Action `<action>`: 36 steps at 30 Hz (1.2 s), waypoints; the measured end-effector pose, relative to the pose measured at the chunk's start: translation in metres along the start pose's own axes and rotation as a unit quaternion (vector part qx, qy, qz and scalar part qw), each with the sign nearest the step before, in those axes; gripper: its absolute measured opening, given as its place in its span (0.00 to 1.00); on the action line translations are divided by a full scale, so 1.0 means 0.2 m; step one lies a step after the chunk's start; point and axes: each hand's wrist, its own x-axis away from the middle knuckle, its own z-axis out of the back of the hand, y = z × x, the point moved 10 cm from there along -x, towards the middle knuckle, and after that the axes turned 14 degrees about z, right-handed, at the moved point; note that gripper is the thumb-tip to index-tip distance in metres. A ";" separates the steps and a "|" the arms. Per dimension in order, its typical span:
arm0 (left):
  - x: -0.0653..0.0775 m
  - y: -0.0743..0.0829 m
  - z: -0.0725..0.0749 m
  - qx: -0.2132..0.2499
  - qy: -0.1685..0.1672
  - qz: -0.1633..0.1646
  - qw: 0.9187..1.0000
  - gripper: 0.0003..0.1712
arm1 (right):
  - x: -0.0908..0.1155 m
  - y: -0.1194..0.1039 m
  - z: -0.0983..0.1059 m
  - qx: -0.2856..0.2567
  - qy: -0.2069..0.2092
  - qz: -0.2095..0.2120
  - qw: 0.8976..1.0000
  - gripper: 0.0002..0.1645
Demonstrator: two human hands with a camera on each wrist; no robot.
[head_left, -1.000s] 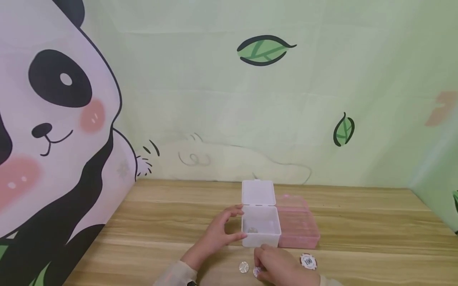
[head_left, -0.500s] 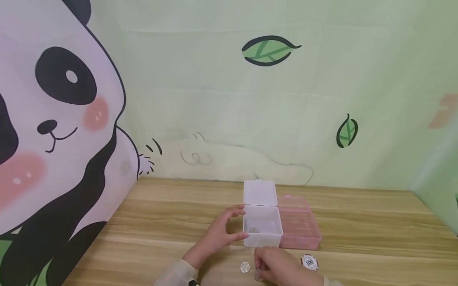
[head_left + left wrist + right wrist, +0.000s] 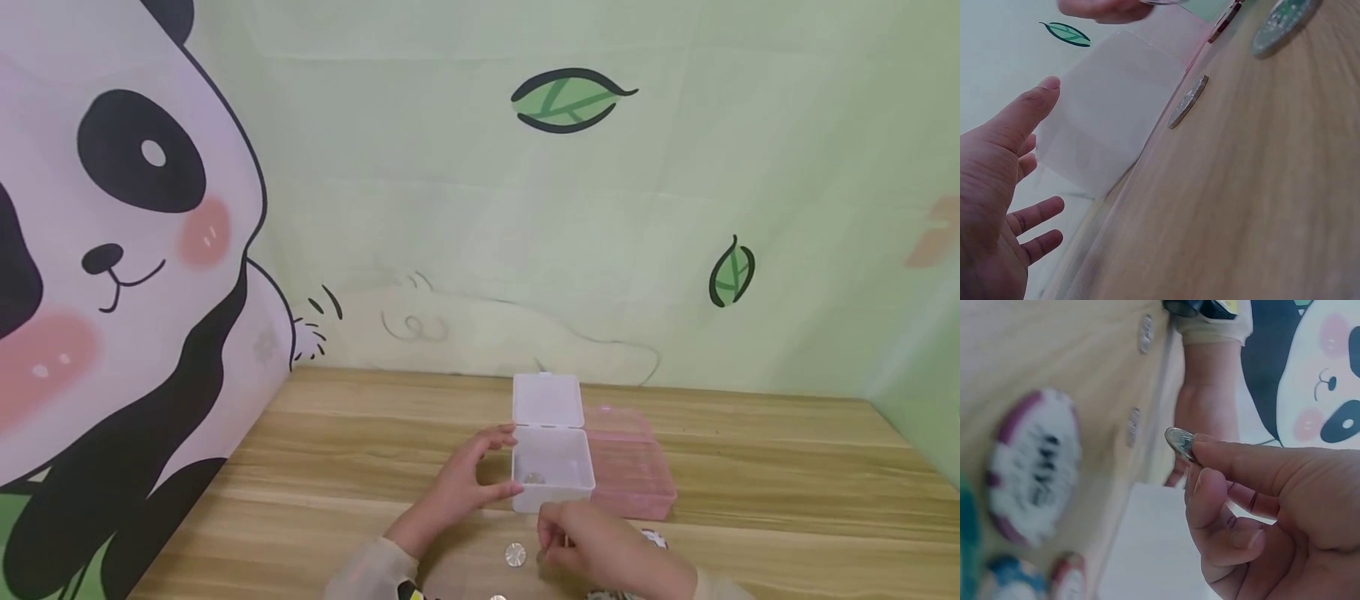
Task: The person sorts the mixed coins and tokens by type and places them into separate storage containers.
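Note:
My right hand [image 3: 592,542] is in front of the white box [image 3: 553,498], whose lid [image 3: 547,400] is up. In the right wrist view its thumb and index finger pinch a small silvery coin [image 3: 1180,442] by the edge. My left hand [image 3: 461,483] stands at the box's left side, thumb by the front corner and fingers by the back one, loosely spread in the left wrist view. Inside the box lies a coin [image 3: 534,479]. Another coin [image 3: 515,555] lies on the table in front of it, and one more coin [image 3: 498,597] shows at the bottom edge.
A pink see-through case [image 3: 630,475] stands against the box's right side. Several poker chips lie around the right hand, among them a white and purple chip [image 3: 1035,465] and a red-edged chip [image 3: 1069,578]. Behind the wooden table [image 3: 765,467] hangs a printed panda cloth [image 3: 465,242].
My right fingers have picked up the coin from the table and moved slightly up toward the box. The right hand now covers part of a poker chip. The left hand stays by the box.

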 end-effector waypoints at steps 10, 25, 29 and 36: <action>-0.01 0.02 0.00 -0.004 -0.002 -0.004 1.000 0.32 | -0.05 0.01 0.20 -0.001 0.032 0.015 0.999 0.10; -0.01 0.01 0.01 -0.008 0.000 -0.005 1.000 0.32 | -0.12 0.14 0.35 0.000 0.064 -0.025 0.998 0.06; -0.01 0.00 0.01 -0.007 0.000 -0.006 1.000 0.32 | -0.14 0.17 0.35 0.001 0.074 -0.022 0.997 0.07; 0.00 -0.01 0.00 -0.005 0.001 -0.007 1.000 0.31 | -0.20 0.21 0.30 0.039 0.055 -0.028 0.997 0.07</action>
